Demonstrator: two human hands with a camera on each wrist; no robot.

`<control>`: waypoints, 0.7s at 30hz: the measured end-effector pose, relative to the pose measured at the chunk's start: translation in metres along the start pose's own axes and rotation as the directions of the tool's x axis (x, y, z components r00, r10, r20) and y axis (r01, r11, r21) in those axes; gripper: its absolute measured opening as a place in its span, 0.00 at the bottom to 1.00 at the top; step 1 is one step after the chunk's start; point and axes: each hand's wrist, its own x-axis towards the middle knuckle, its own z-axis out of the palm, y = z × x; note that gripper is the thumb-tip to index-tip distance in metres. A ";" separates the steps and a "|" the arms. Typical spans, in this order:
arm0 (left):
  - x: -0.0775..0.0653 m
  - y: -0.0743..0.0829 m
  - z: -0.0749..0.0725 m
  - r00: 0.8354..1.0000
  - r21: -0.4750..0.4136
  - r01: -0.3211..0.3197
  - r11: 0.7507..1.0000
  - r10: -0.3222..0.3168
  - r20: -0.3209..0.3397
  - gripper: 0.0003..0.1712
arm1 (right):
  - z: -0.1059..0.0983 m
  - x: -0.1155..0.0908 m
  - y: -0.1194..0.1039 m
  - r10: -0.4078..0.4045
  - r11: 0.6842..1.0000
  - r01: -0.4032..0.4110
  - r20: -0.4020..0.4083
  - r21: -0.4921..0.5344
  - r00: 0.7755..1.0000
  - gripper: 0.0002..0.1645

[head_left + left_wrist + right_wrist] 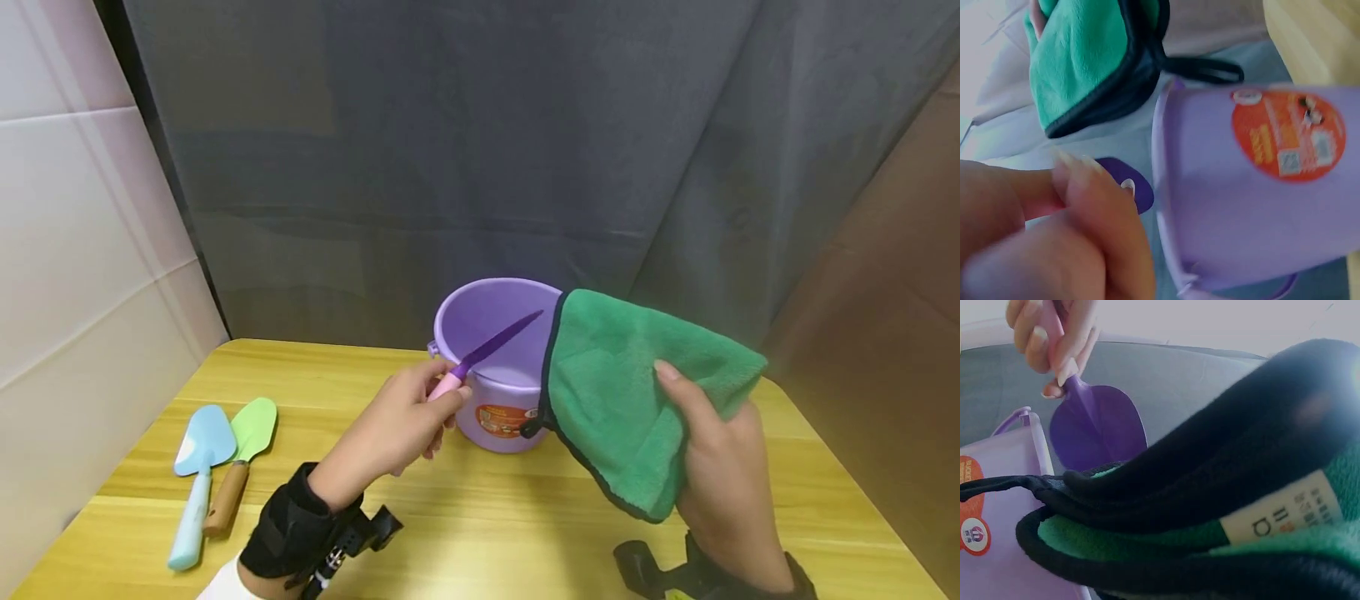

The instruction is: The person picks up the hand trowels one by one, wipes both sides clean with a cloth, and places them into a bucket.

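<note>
My left hand grips the pink handle of a small trowel with a purple blade. In the head view the blade appears nearly edge-on, over the mouth of a purple bucket. A folded green cloth with black edging hangs from my right hand, thumb on top and the other fingers hidden behind it. The cloth covers the bucket's right side in the head view. In the right wrist view its folds and a white label lie close to the blade.
On the left of the wooden table lie a blue trowel and a green trowel with a wooden handle, side by side. Behind the bucket hangs a grey curtain. A white panel stands at the left.
</note>
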 end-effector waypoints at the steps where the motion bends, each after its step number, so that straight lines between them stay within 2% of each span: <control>1: 0.002 0.002 -0.003 1.000 0.023 0.004 1.000 -0.003 -0.017 0.14 | 0.000 0.000 0.000 -0.003 1.000 0.003 -0.005 0.008 1.000 0.18; 4: 0.009 0.009 -0.014 0.999 0.092 0.014 0.996 -0.010 -0.049 0.15 | 0.000 -0.001 0.000 -0.006 1.000 0.006 -0.028 0.016 1.000 0.18; 6: 0.015 0.013 -0.020 0.999 0.142 0.015 0.990 -0.008 -0.046 0.15 | 0.000 -0.001 0.000 -0.010 1.000 0.010 -0.053 0.004 0.999 0.19; 9: 0.026 0.018 -0.027 0.999 0.245 0.001 0.970 0.007 -0.034 0.17 | 0.000 -0.001 -0.001 -0.015 1.000 0.014 -0.088 -0.015 0.996 0.20; 11: 0.034 0.021 -0.029 0.998 0.322 -0.007 0.947 0.025 -0.052 0.17 | 0.000 0.000 -0.001 -0.017 1.000 0.016 -0.098 -0.010 0.995 0.21; 14: 0.044 0.024 -0.026 0.990 0.455 -0.031 0.890 0.089 -0.106 0.11 | 0.000 0.001 -0.002 -0.015 1.000 0.015 -0.099 0.002 0.995 0.21; 16: 0.050 0.027 -0.021 0.980 0.549 -0.046 0.835 0.145 -0.139 0.08 | 0.001 0.001 -0.001 -0.016 1.000 0.016 -0.102 -0.001 0.995 0.21; 19: 0.055 0.035 -0.015 0.964 0.661 -0.073 0.746 0.224 -0.146 0.11 | 0.001 0.001 -0.001 -0.016 1.000 0.014 -0.105 -0.018 0.994 0.21; 21: 0.058 0.040 -0.012 0.957 0.710 -0.085 0.699 0.257 -0.138 0.12 | 0.001 0.001 -0.001 -0.018 1.000 0.015 -0.111 -0.027 0.994 0.22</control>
